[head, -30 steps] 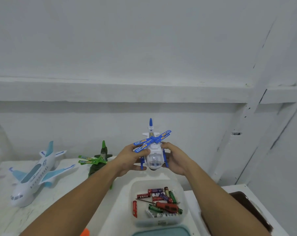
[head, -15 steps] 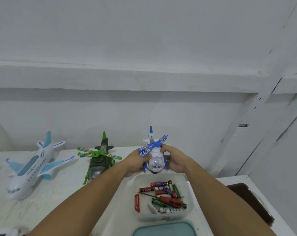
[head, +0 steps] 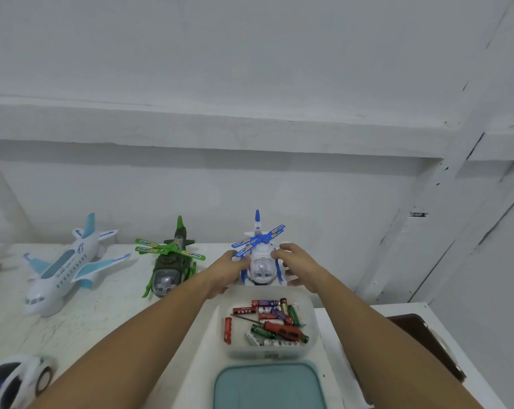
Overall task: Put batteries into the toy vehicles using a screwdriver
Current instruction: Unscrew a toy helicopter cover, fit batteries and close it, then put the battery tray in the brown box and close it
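A white toy helicopter [head: 261,262] with blue rotor blades rests on the white table [head: 102,314], just behind a clear plastic container [head: 311,346]. My left hand [head: 224,271] presses against its left side, fingers curled onto the body. On the other side, my right hand [head: 298,265] has its fingers spread, with only a fingertip touching the top. Several batteries [head: 267,309] and a red-handled screwdriver [head: 282,329] lie in the container.
A green toy helicopter [head: 168,265] and a white and blue toy airplane [head: 64,270] stand to the left along the wall. A toy car [head: 14,382] sits at the bottom left, a teal lid [head: 269,385] at the near edge, and a brown object [head: 420,343] to the right.
Both hands have lowered the white helicopter from the air down onto the table behind the container. My right hand's fingers have spread off it.
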Available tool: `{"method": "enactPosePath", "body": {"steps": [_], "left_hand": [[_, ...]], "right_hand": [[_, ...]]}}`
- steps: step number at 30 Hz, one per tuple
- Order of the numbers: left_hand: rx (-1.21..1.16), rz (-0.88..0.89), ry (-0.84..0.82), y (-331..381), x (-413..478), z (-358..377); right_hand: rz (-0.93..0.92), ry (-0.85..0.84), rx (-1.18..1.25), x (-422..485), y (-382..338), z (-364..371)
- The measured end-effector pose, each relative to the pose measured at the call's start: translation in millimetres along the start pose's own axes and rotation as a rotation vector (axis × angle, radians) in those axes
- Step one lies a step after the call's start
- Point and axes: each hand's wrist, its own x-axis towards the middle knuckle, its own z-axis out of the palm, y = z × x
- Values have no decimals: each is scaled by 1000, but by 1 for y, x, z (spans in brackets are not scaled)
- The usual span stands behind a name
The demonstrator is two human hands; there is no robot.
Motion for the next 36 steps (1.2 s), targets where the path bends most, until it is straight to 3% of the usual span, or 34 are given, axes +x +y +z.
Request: {"method": "enactPosePath", "body": {"steps": [9, 17, 22, 30, 33, 36], "left_hand": [[125, 106, 308, -22, -56, 11], [-37, 151, 534, -69, -132, 50], [65, 83, 564, -114, -171, 75], [451, 79, 574, -141, -197, 84], [349, 132, 562, -145, -201, 84], [181, 187, 614, -144, -214, 84]], "right_hand": [[-333, 286, -86, -60, 41, -19], [-507, 354, -72, -134, 98, -8], [-451, 355, -167, -168, 135, 3], [-265, 275, -609, -190, 155, 12], [-248, 242, -600, -196, 153, 11], [-233, 212, -378, -205, 151, 1]]}}
